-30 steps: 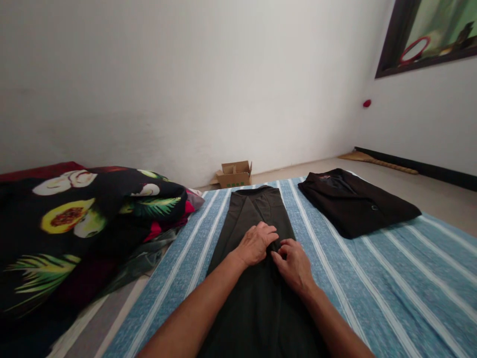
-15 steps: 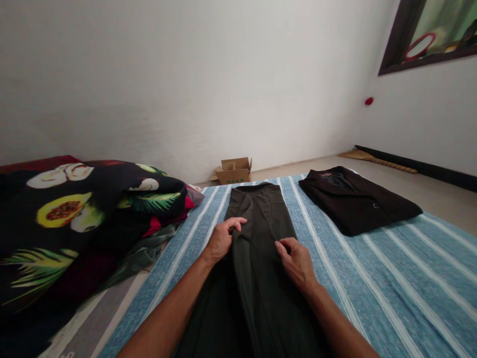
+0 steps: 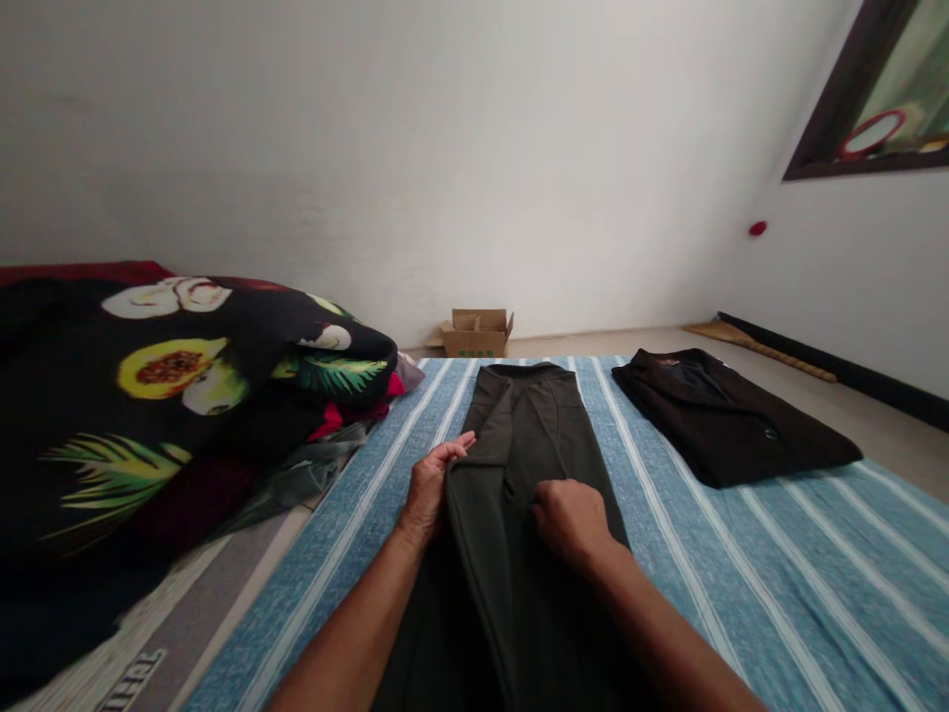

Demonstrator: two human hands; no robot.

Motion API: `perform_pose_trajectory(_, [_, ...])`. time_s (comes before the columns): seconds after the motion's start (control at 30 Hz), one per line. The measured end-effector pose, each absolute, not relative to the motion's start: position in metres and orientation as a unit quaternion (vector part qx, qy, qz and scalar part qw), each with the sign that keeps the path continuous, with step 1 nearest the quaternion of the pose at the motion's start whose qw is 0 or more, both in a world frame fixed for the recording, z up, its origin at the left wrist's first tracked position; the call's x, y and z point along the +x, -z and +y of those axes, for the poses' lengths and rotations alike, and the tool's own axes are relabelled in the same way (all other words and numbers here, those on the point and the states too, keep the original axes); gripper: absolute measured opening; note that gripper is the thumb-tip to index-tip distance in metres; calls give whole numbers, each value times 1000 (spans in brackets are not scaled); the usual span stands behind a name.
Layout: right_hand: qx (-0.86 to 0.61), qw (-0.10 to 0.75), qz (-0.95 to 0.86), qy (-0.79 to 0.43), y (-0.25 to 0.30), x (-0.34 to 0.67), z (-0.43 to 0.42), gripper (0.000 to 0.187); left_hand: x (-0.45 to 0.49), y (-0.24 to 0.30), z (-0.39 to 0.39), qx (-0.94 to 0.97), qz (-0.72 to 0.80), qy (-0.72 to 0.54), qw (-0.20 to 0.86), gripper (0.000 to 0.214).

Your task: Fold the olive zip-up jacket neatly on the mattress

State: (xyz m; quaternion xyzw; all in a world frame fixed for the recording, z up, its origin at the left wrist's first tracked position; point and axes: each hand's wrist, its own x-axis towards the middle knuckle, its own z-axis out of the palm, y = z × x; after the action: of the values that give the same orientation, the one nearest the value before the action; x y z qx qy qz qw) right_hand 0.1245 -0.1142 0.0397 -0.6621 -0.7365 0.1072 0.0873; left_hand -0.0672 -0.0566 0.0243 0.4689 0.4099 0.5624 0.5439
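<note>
A pair of dark green trousers (image 3: 530, 425) lies lengthwise on the bed, waistband at the far end and legs running toward me. My left hand (image 3: 430, 485) is at the left edge of the trousers, closed on a raised fold of cloth, its fingertips pointing forward. The thumb is hidden behind that fold. Over the right half of the trousers, my right hand (image 3: 574, 514) is closed with the fingers curled in, pinching the fabric near the middle crease. Beneath the forearms, the near part of the legs is in shadow.
A blue-and-white striped sheet (image 3: 667, 494) covers the bed. To the right lies a folded dark brown garment (image 3: 727, 425). A fruit-print black cloth (image 3: 222, 376) is heaped on the left. Beyond the far edge, an open cardboard box (image 3: 474, 336) stands against the wall.
The left hand has shifted slightly left, spreading the fold outward. My right hand has moved a little inward over the trousers and curled more. The view has tilted and turned slightly left.
</note>
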Motion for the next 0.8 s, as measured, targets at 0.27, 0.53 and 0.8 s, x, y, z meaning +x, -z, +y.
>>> perform_pose_trajectory(0.27, [-695, 135, -655, -265, -40, 96, -78, 19, -68, -19, -58, 455, 432, -546, 556, 17])
perform_pose_trajectory(0.53, [-598, 183, -698, -349, -33, 82, -77, 30, -68, -24, -59, 380, 433, -559, 596, 24])
perform_pose_trajectory(0.8, [-602, 177, -746, -224, -27, 89, -77, 32, -72, -27, -61, 377, 446, -550, 597, 29])
